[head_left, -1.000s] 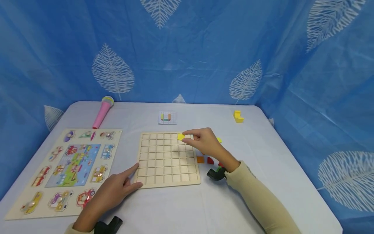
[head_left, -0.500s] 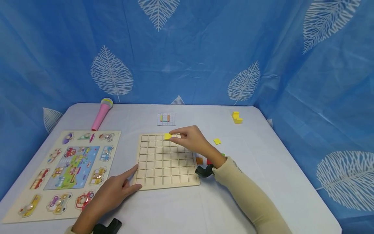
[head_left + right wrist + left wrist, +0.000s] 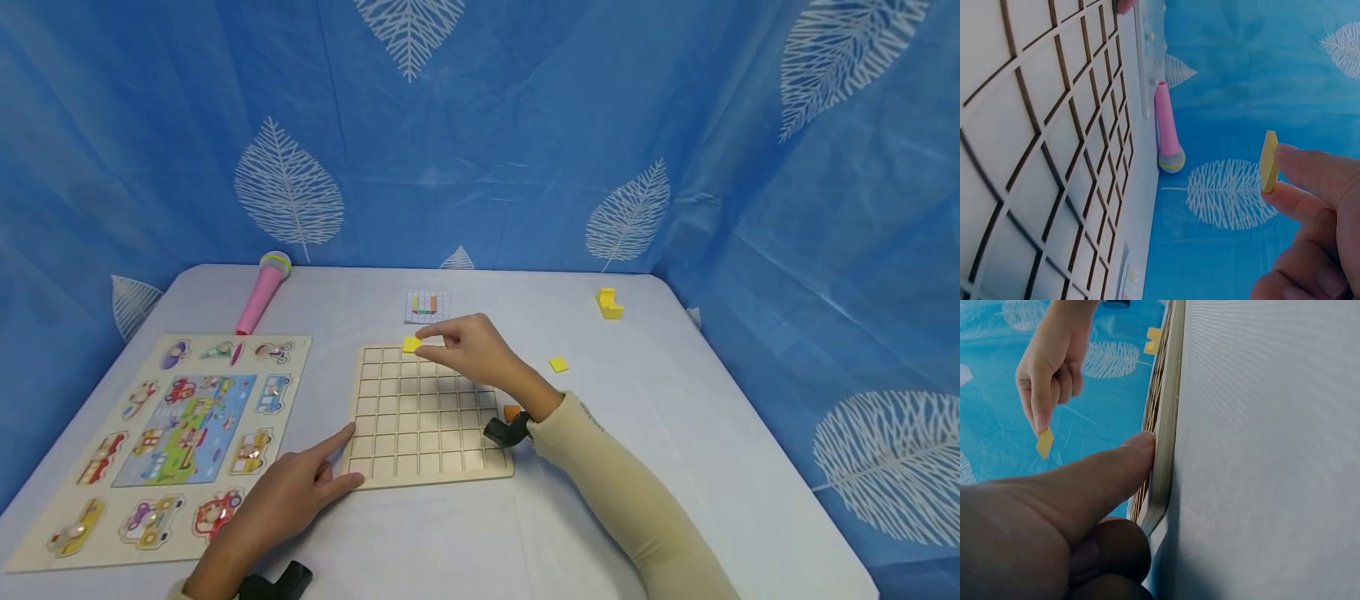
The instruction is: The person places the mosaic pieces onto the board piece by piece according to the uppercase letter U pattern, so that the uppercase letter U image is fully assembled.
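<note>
My right hand [image 3: 474,348] pinches a yellow square tile [image 3: 411,344] between thumb and index finger. It holds the tile in the air above the far edge of a wooden grid board [image 3: 417,422]; in the right wrist view the tile [image 3: 1269,161] is clear of the board's surface. My left hand [image 3: 300,485] rests at the board's near left corner, thumb and index finger extended against its edge. Its thumb [image 3: 1107,478] presses on the board's rim in the left wrist view. To the board's right lie a second yellow tile [image 3: 558,364] and an orange tile [image 3: 512,413], partly hidden by the right wrist.
Beyond the board lies a small pattern card [image 3: 427,307]. A vehicle peg puzzle [image 3: 288,392] covers the left side of the table, with a pink toy microphone [image 3: 260,296] behind it. At the back right stands a yellow toy piece [image 3: 610,303]. Blue curtains [image 3: 480,167] enclose the table.
My right hand has carried the yellow tile leftward along the board's far edge. The second yellow tile has come into full view. The left hand keeps its place on the board.
</note>
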{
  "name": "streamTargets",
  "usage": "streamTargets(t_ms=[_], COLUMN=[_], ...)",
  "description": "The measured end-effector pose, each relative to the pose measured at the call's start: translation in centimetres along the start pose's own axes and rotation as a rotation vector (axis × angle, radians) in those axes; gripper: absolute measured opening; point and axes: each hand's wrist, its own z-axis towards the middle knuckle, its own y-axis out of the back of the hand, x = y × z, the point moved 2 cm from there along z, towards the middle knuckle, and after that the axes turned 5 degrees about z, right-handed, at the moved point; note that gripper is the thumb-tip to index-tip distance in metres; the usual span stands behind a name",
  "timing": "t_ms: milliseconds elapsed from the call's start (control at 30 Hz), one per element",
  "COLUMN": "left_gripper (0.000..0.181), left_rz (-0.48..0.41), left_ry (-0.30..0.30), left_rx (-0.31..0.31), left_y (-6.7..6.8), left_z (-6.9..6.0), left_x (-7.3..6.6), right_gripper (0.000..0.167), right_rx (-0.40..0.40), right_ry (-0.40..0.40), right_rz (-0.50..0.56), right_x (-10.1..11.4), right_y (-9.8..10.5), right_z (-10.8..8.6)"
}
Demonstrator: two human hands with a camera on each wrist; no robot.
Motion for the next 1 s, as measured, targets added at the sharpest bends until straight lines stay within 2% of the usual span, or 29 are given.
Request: streamTargets(t_ms=[267, 533, 1000], left_gripper=[0.073, 0.073, 0.074], left_rz=[-0.005, -0.015, -0.014], left_ry=[-0.007, -0.021, -0.004], left_rx=[-0.003, 0.007, 0.01], left_y=[0.0, 0.1, 0.1], left_z=[-0.1, 0.0, 0.0], left_x=[0.0, 0.0, 0.0], right_gripper=[0.028, 0.027, 0.028], right_rx=[0.021, 0.036, 0.047], right_ry=[0.013, -0.04, -0.098], right_rz=[0.039, 0.104, 0.056], right_x=[0.5, 0.1, -1.4], right_y=[-1.1, -2.4, -4.2], right_z=[1.3, 2.0, 2.9])
